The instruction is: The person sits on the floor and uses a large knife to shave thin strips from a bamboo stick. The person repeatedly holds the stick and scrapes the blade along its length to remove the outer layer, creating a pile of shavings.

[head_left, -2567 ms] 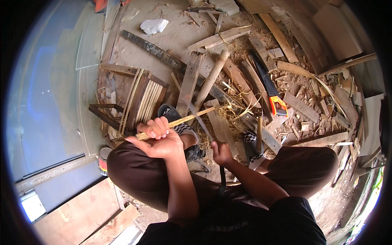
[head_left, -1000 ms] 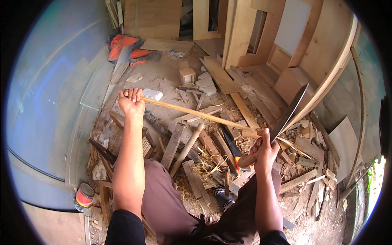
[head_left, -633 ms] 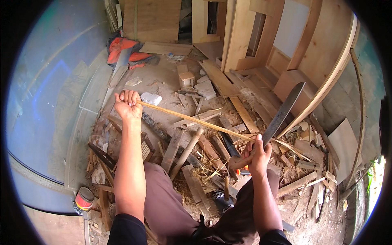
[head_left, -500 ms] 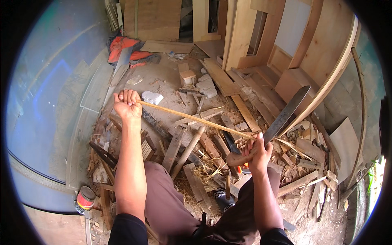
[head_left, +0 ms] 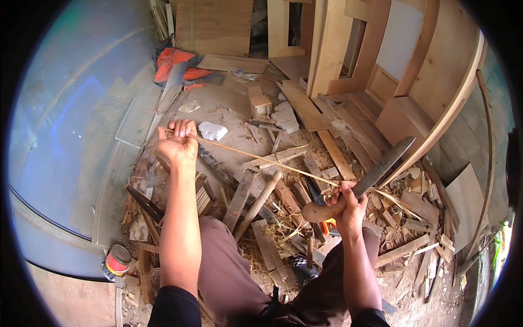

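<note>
On cam I see L hand (head_left: 178, 143), 9:30 o'clock, gripping thin stick (head_left: 267, 160), & R hand (head_left: 350, 206), 4 o'clock, gripping it + big knife (head_left: 384, 168).

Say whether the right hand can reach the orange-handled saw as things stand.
Probably not without letting go first: the right hand holds the knife and seems to pinch the thin strip; the saw lies below, partly hidden behind the knife's handle.
</note>
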The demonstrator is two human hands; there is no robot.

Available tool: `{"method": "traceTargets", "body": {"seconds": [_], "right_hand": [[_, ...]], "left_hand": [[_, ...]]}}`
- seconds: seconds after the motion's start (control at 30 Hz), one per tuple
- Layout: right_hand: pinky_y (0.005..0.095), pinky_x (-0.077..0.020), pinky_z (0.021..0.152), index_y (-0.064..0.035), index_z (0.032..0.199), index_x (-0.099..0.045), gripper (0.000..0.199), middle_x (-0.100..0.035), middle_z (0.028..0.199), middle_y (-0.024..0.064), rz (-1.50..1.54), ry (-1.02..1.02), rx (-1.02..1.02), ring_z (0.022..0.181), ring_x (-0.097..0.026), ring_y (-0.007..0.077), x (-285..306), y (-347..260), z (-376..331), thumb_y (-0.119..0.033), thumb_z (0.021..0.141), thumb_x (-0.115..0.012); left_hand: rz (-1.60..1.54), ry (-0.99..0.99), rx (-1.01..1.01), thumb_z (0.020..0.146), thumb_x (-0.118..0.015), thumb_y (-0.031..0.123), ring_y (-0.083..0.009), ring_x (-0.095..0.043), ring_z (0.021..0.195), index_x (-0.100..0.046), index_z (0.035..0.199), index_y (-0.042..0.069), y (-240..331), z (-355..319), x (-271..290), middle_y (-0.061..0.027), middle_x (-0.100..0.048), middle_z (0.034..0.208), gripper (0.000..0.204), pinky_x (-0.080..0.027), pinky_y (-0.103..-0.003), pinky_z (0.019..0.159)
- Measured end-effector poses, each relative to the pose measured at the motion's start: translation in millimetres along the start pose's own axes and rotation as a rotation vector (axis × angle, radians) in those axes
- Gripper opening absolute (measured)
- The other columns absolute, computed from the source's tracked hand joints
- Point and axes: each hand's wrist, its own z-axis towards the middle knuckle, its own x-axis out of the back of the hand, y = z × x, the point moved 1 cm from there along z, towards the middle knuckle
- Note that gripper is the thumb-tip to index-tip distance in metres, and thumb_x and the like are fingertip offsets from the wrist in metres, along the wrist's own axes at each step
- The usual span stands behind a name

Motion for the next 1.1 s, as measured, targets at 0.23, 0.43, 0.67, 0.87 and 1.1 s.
{"method": "traceTargets", "body": {"seconds": [0.23, 0.43, 0.67, 0.87, 1.1], "right_hand": [[0.0365, -0.0549, 0.062, 0.0024, 0.105, -0.056, 0.023, -0.063, 0.091, 0.0169, 0.116, 0.033, -0.023, 0.069, -0.06, 0.0199, -9.2, 4.2, -2.9, -0.012, 0.093, -0.07], [0.0358, -0.0531, 0.068, 0.0017, 0.108, -0.056, 0.024, -0.063, 0.098, 0.0152, 0.19, 0.015, -0.093, 0.075, -0.058, 0.0175, -6.5, 13.9, 0.8, -0.012, 0.093, -0.069], [0.0365, -0.0502, 0.061, -0.0001, 0.104, -0.06, 0.025, -0.058, 0.077, 0.008, 0.204, 0.055, -0.374, 0.064, -0.054, 0.0181, -16.4, 42.8, -11.7, -0.025, 0.099, -0.064], [0.0316, -0.0464, 0.055, -0.0023, 0.108, -0.065, 0.039, -0.052, 0.071, 0.0028, -0.033, 0.123, -0.441, 0.059, -0.05, 0.0149, 0.6, 37.8, -4.4, -0.041, 0.101, -0.059], [0.032, -0.0499, 0.067, 0.0014, 0.131, -0.053, 0.043, -0.064, 0.097, 0.0082, 0.163, 0.15, -0.152, 0.072, -0.054, 0.0145, 4.4, 13.8, 11.1, -0.024, 0.099, -0.065]], "left_hand": [[0.556, 0.343, 0.224, 0.096, -0.012, 0.077, -0.0315, -0.059, 0.103, -0.049, 0.134, 0.01, -46.5, -22.8, -1.0, -0.017, -0.059, 0.116, 0.085, -0.046, -0.056, 0.093], [1.091, -0.272, 0.718, 0.099, -0.041, 0.065, -0.0246, -0.057, 0.119, -0.037, 0.151, 0.012, -127.5, -72.2, 3.8, -0.0137, -0.055, 0.141, 0.074, -0.052, -0.05, 0.101], [1.033, -0.37, 0.666, 0.103, -0.058, 0.026, -0.0226, -0.068, 0.104, -0.054, 0.117, 0.009, -160.7, -87.5, 16.4, -0.0096, -0.069, 0.109, 0.022, -0.057, -0.04, 0.095], [1.358, -0.397, 0.775, 0.106, -0.054, 0.022, -0.0097, -0.059, 0.067, -0.06, 0.114, 0.003, -151.6, -85.1, 2.0, -0.0011, -0.058, 0.08, 0.021, -0.053, -0.026, 0.062], [1.587, -0.622, 0.88, 0.101, -0.063, 0.015, -0.0032, -0.044, 0.058, -0.07, 0.124, 0.005, -153.5, -100.4, 10.6, 0.0025, -0.057, 0.072, 0.026, -0.036, -0.023, 0.049]]}}
